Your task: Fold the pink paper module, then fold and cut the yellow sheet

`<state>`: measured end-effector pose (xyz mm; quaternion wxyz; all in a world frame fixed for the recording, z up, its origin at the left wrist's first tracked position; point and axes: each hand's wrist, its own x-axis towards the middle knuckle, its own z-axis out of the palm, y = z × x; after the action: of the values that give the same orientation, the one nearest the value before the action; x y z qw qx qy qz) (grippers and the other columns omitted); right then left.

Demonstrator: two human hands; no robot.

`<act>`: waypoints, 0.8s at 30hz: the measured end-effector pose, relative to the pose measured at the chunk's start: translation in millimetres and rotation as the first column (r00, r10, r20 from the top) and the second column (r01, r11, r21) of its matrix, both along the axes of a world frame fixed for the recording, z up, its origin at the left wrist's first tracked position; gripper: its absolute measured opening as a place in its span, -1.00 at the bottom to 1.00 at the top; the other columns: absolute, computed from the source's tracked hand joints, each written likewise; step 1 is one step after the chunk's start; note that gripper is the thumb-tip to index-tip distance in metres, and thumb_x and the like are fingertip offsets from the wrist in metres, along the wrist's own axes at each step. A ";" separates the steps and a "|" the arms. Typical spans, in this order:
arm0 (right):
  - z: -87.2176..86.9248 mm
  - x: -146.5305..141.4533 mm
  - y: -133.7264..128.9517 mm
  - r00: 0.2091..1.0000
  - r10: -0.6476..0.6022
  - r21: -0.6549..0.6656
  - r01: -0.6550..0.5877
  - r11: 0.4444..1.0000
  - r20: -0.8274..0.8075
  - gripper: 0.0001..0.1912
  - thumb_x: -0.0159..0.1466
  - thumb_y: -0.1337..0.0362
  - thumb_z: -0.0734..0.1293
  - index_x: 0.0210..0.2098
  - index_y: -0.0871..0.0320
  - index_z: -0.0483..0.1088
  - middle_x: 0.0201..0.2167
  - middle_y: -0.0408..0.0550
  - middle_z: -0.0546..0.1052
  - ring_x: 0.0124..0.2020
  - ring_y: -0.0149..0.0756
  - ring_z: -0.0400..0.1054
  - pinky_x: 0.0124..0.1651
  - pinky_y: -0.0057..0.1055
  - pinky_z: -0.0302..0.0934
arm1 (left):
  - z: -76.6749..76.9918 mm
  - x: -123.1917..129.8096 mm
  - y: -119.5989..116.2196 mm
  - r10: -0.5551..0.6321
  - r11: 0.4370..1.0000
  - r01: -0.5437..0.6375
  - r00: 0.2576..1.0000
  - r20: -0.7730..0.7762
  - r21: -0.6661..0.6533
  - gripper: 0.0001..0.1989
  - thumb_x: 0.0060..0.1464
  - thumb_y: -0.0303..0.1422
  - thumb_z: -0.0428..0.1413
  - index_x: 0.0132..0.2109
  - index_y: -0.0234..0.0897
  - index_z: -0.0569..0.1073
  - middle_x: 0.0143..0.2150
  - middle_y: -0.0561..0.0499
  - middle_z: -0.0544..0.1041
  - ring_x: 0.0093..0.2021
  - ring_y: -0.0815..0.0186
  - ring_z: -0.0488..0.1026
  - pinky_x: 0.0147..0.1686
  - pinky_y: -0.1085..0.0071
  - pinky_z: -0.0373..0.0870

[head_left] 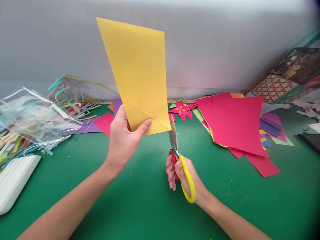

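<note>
A large sheet of yellow paper (142, 73) is held up in front of the wall by my left hand (125, 136). My left thumb presses on its lower part, where diagonal creases show, and the fingers are hidden behind it. A pair of scissors (188, 181) with yellow handles sits in my right hand (191, 173), fingers closed around them. Their blades point up and lie beside the sheet's lower right corner; whether they touch the paper I cannot tell. Something red and rod-like (174, 165) also shows within my right hand's grip, partly hidden.
Red paper sheets (235, 123) lie stacked at the right, beside folded paper stars (182, 109) near the wall. Clear plastic bags (37, 113) and coloured strips (15, 143) crowd the left. A white object (17, 183) lies at the left edge of the green table (140, 206).
</note>
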<state>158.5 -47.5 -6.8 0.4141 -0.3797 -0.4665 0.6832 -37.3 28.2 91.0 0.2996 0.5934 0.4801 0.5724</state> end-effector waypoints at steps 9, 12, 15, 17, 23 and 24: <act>-0.7 2.0 0.4 1.000 -0.026 -0.012 0.026 1.000 0.000 -0.44 0.39 -0.29 0.25 -0.20 0.13 0.29 -0.52 -0.25 0.35 -0.67 -0.48 0.29 -0.66 -0.58 0.18 | -1.1 2.4 -2.6 0.020 1.000 -0.020 1.000 -0.008 -0.010 -0.50 0.17 -0.24 0.32 0.20 -0.08 0.41 0.25 -0.02 0.55 0.24 0.00 0.52 0.22 0.01 0.54; -1.6 2.6 0.2 1.000 -0.017 -0.029 0.017 0.999 -0.005 -0.47 0.41 -0.26 0.25 -0.20 0.13 0.28 -0.53 -0.26 0.35 -0.67 -0.50 0.28 -0.67 -0.59 0.18 | -1.2 1.1 -1.9 0.017 1.000 -0.017 1.000 0.001 -0.002 -0.49 0.17 -0.23 0.32 0.22 -0.07 0.40 0.24 -0.01 0.55 0.24 -0.01 0.52 0.23 -0.01 0.53; -1.1 2.7 -0.1 1.000 0.000 -0.045 -0.001 0.999 -0.015 -0.47 0.41 -0.25 0.25 -0.21 0.13 0.28 -0.54 -0.26 0.35 -0.68 -0.50 0.28 -0.67 -0.60 0.16 | -1.3 0.2 -0.8 0.016 1.000 -0.016 1.000 0.004 -0.005 -0.49 0.17 -0.23 0.32 0.22 -0.05 0.40 0.24 0.00 0.55 0.24 0.00 0.52 0.23 0.00 0.52; -0.5 2.3 -0.3 1.000 0.009 -0.050 -0.010 0.999 -0.020 -0.47 0.41 -0.26 0.24 -0.21 0.13 0.28 -0.54 -0.26 0.35 -0.68 -0.50 0.28 -0.68 -0.59 0.16 | -1.3 0.1 0.0 0.024 1.000 -0.024 1.000 0.006 0.002 -0.50 0.17 -0.23 0.32 0.21 -0.06 0.40 0.24 -0.01 0.55 0.24 0.01 0.52 0.22 0.01 0.53; 0.1 1.7 -0.6 0.999 0.030 -0.027 -0.030 0.999 -0.024 -0.43 0.39 -0.30 0.23 -0.21 0.14 0.29 -0.53 -0.24 0.36 -0.68 -0.48 0.27 -0.67 -0.56 0.17 | -1.0 0.8 0.2 0.037 0.999 -0.037 0.999 -0.014 -0.010 -0.51 0.17 -0.23 0.31 0.20 -0.09 0.40 0.24 -0.02 0.56 0.23 0.00 0.53 0.19 0.01 0.56; 0.0 1.7 -0.5 0.999 0.027 -0.027 -0.028 0.999 -0.023 -0.42 0.38 -0.31 0.23 -0.21 0.14 0.29 -0.53 -0.24 0.36 -0.68 -0.48 0.27 -0.67 -0.56 0.17 | -1.1 1.0 0.0 0.037 0.999 -0.038 0.999 -0.015 -0.008 -0.51 0.17 -0.23 0.31 0.20 -0.09 0.40 0.23 -0.02 0.56 0.23 0.00 0.53 0.20 0.01 0.56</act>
<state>160.2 -48.0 -6.8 0.4045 -0.3712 -0.4574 0.6995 -36.3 28.2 89.9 0.2876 0.5873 0.4956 0.5716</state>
